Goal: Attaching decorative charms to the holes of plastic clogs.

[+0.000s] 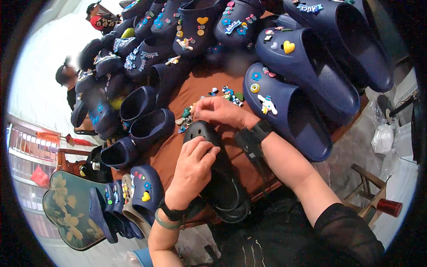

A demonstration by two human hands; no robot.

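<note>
The black clog [221,175] sits at the near edge of the brown cloth [202,80], toe pointing away from its handler. The left hand [191,167] curls over its upper, holding it. Just past the toe, the right hand [218,110] has its fingers bunched close; from here I can't tell whether they pinch anything. Colourful charms [230,95] lie heaped beyond the clog, decorated navy clogs [278,93] to its right.

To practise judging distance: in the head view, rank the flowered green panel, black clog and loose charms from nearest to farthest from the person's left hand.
1. Black clog: under the left hand.
2. Loose charms: ahead, beyond the clog.
3. Flowered green panel: far left.
</note>
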